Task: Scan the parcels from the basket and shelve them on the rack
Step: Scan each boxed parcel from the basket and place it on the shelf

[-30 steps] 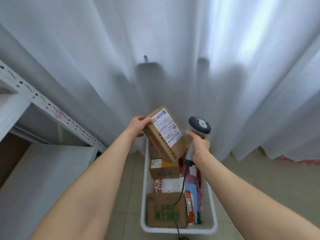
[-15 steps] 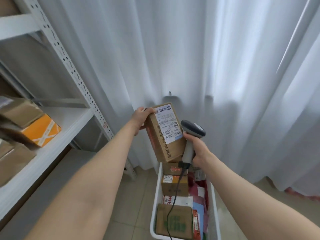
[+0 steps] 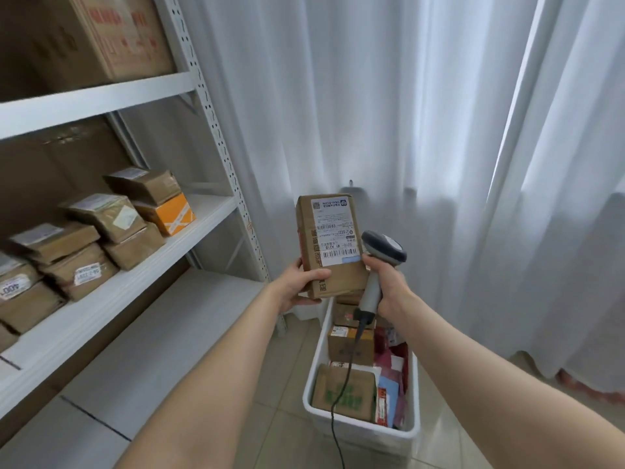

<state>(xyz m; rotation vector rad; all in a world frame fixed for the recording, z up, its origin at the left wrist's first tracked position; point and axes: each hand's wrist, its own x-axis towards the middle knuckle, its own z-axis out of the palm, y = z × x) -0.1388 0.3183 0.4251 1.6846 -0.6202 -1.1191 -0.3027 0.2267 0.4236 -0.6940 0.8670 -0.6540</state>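
Since the earlier frames the view has swung up and left, so the rack point(image 3: 216, 106) w/ its stocked shelves now fills the left side, and the held parcel point(image 3: 329, 243) has gone from tilted to nearly upright. Head view, the only one: left hand point(image 3: 299, 287) holds the parcel by its lower end, thumb across the front face, other fingers wrapped behind and mostly hidden. Parcel's long axis runs roughly vertical, label facing the camera, barcode near the label's lower edge. Right hand point(image 3: 389, 286) is closed round the grip of the scanner point(image 3: 380, 265), whose head sits just beside the parcel's right edge, about level w/ the barcode; cord hangs down into the basket point(image 3: 414, 431). Key relation: parcel is above the basket's far end, and the rack's middle shelf point(image 3: 142, 275) lies to its left, so the left hand is the nearer one for shelving. That shelf carries several brown boxes and an orange one point(image 3: 172, 214), w/ bare shelf toward the near right end. Both forearms reach fwd, elbows low, left wrist turned inward. Basket has more parcels left, so the job looks far from done. Can't tell if the scan has registered.
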